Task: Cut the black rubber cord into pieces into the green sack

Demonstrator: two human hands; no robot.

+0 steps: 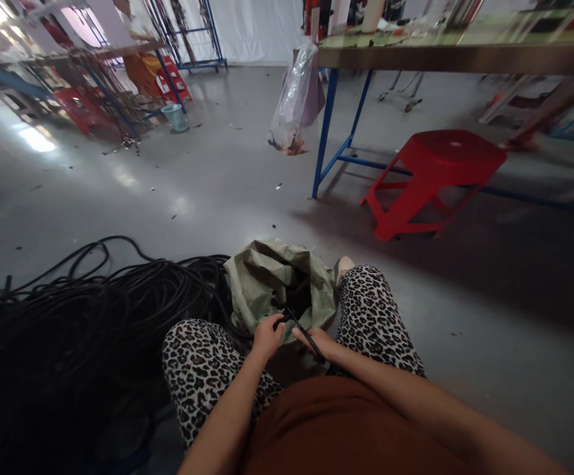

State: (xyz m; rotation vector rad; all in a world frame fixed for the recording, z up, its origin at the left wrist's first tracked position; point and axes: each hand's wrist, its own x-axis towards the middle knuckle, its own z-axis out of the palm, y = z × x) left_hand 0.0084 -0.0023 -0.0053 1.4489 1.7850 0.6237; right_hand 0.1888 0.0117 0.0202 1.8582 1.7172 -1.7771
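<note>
Between my knees stands an open green woven sack (247,280), its mouth crumpled and its inside dark. Over its near rim my left hand (268,336) is closed on a piece of black cord (283,319). Just right of it, my right hand (320,344) is wrapped round a dark pair of scissors (307,338), with the tips pointing at the cord and the sack's mouth. Whether the blades touch the cord I cannot tell. A large heap of black cord (119,290) lies on the floor to the left, reaching the sack.
A red stool (445,158) stands at the right by a blue-legged table (445,58). From the table's corner hangs a clear plastic bag (294,92). Farther left are a pale blue bin (175,117) and another table with red stools. Small scraps dot the grey floor (218,178).
</note>
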